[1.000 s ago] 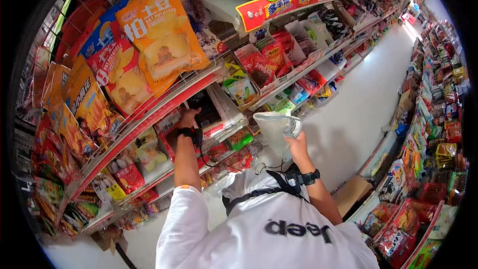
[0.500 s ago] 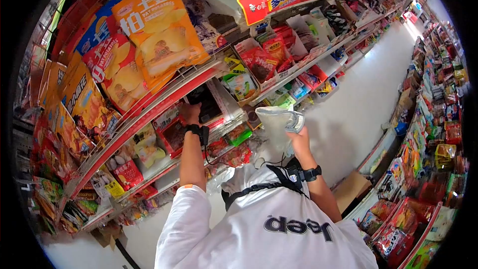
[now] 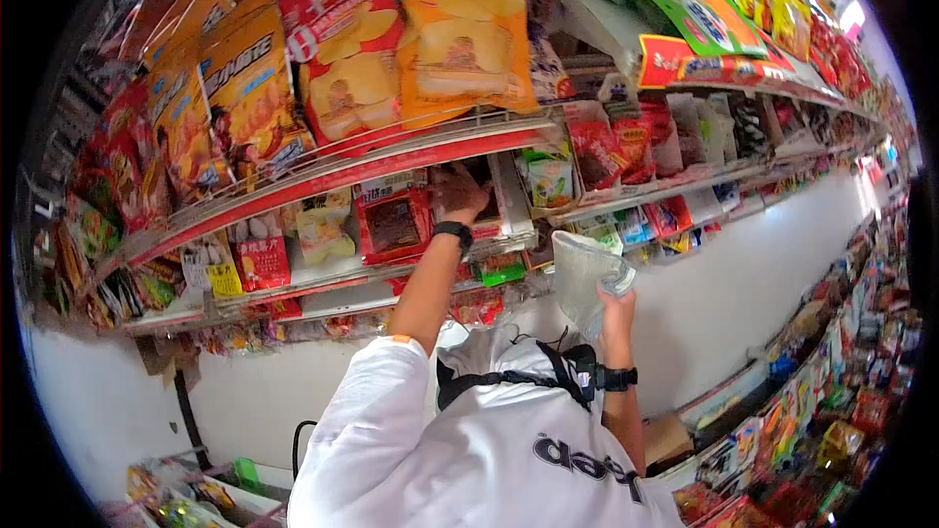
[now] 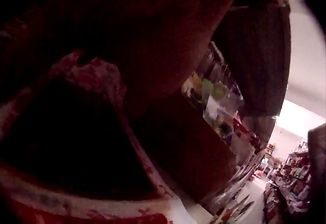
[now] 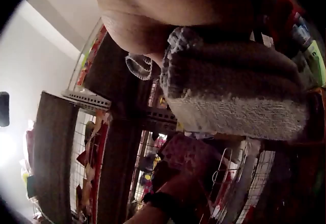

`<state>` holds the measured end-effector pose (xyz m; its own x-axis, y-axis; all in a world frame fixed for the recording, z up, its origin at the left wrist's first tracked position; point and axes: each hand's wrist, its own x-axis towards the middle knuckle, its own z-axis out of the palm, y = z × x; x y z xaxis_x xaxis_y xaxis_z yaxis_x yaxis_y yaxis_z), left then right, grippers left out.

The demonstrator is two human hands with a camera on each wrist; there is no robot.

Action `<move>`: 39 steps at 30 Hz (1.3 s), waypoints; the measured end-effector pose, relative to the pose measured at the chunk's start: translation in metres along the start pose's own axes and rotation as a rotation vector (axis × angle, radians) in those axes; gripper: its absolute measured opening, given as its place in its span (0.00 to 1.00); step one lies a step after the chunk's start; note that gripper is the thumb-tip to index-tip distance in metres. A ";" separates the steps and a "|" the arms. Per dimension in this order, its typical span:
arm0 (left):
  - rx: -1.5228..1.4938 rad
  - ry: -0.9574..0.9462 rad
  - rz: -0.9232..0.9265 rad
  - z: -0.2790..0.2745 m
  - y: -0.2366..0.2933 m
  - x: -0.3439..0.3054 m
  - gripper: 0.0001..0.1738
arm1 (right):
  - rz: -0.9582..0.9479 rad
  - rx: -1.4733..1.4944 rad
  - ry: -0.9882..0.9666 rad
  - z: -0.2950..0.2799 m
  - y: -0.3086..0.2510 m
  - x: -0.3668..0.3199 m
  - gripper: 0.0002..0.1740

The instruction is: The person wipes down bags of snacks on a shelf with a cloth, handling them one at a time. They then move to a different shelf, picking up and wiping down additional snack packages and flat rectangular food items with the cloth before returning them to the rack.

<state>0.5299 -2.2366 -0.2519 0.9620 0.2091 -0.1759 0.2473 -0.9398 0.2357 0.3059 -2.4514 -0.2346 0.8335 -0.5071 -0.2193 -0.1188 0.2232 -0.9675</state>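
Note:
My left hand [image 3: 460, 194] reaches into the shelf under the red price rail. It is beside a red packet [image 3: 393, 227] with a dark window and over the dark interior of a box [image 3: 486, 198]. Its fingertips are hidden in shadow, and I cannot tell whether they grip anything. The left wrist view is very dark, with a red and white edge [image 4: 91, 214] along the bottom. In front of the shelf, my right hand [image 3: 616, 315] holds a pale folded cloth [image 3: 587, 279] by its grey edge. The cloth's knitted weave [image 5: 239, 107] shows in the right wrist view.
Large orange snack bags [image 3: 460, 39] hang above the rail. Boxes of small red packets [image 3: 606, 149] stand to the right on the same shelf. Across the aisle floor [image 3: 724, 284] runs another packed shelf [image 3: 831, 411]. A black strap and white shirt [image 3: 469, 430] cover my body.
The head view has turned, so the shelf now lies more level and further right. My left hand stays at the box, and the red packet shows more fully. My right hand still holds the cloth.

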 end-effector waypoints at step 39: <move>-0.073 -0.147 -0.134 0.009 0.031 0.037 0.63 | -0.062 0.055 0.278 -0.056 -0.012 -0.006 0.13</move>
<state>0.5726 -2.2606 -0.2593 0.8939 0.2845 -0.3463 0.3851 -0.8829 0.2688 0.2718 -2.4977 -0.2288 0.6575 -0.7282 -0.1935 -0.0364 0.2258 -0.9735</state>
